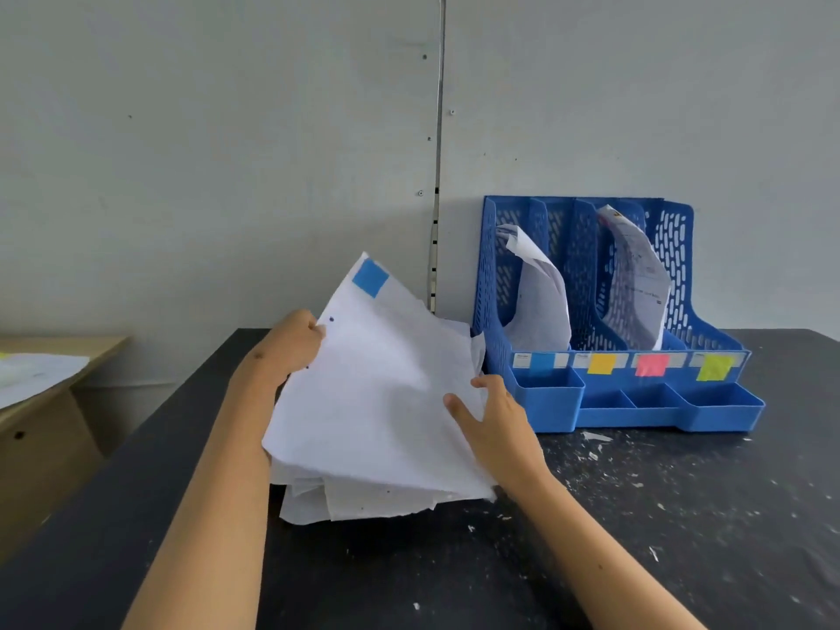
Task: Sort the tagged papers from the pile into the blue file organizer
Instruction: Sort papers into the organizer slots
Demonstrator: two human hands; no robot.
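A white sheet [377,388] with a blue tag [370,277] at its top corner is lifted off the paper pile [363,497] on the black table. My left hand [291,343] pinches the sheet's left edge. My right hand [491,420] grips its right edge, thumb on top. The blue file organizer [636,402] stands to the right against the wall, with blue, orange, pink and yellow-green tags along its front. One curled paper [538,297] sits in the blue-tagged slot and another paper [636,284] in the pink-tagged slot.
The black table [682,516] is speckled with white scraps in front of the organizer. A wooden desk [50,402] with papers on it stands at the left, lower than the table. A grey wall [272,129] runs behind everything.
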